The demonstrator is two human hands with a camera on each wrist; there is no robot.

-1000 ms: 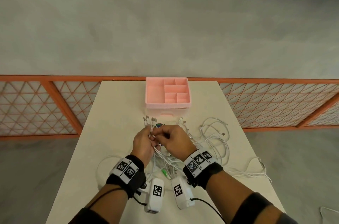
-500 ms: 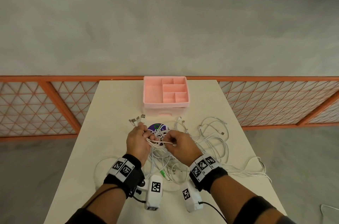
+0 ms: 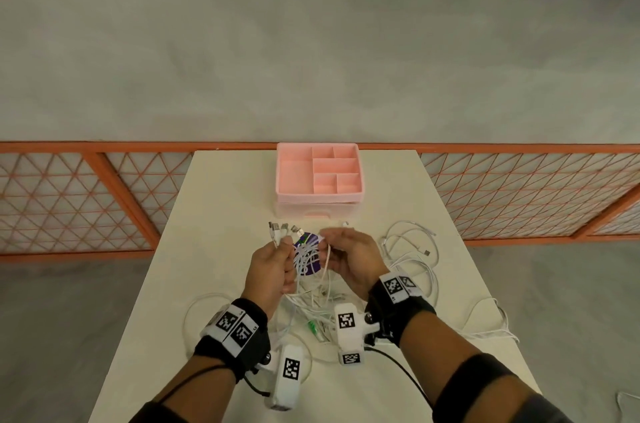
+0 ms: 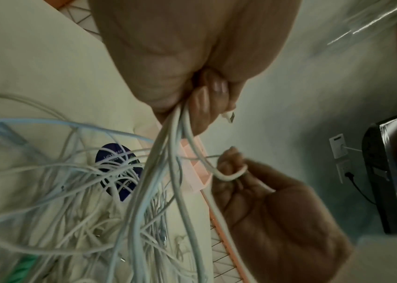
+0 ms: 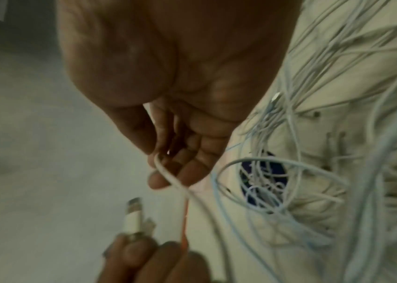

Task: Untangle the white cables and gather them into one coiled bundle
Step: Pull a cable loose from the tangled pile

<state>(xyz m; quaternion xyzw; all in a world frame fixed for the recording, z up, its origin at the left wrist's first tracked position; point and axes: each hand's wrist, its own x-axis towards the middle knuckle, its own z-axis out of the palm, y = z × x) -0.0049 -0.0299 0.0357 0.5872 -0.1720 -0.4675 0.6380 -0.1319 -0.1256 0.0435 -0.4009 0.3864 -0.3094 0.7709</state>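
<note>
Two hands work above one cream rectangular table [image 3: 221,201]. The left hand [image 3: 272,270] grips a bunch of thin white cables [image 3: 304,258] in its fist, with about four metal plugs [image 3: 280,227] sticking up past the fingers. The right hand [image 3: 349,258] pinches one single strand. The remaining cables lie tangled on the table under and to the right of the hands. One pink plastic organizer box [image 3: 320,177] with five compartments stands behind. Compared with half a second ago, both hands are raised higher and the round purple sticker [image 3: 308,260] is partly covered.
</note>
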